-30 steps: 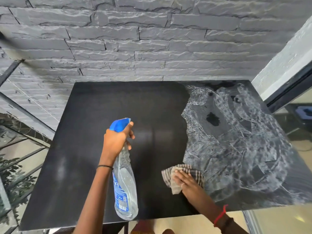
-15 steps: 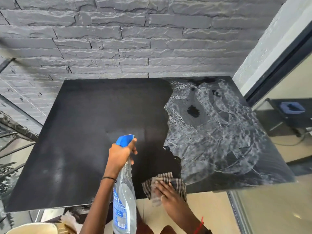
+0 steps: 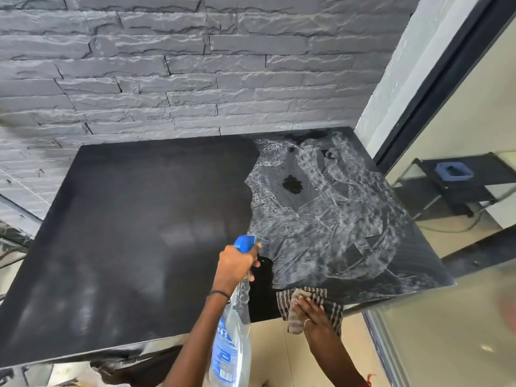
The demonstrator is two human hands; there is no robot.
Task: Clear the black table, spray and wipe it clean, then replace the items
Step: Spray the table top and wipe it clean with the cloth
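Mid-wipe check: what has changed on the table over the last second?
The right hand drew the cloth back to the front edge of the black table, where it partly overhangs, leaving a dark wiped patch in the foam. The left hand carried the spray bottle rightward to the foam's border. Unchanged: left grip on the bottle, right fingers flat on the cloth.
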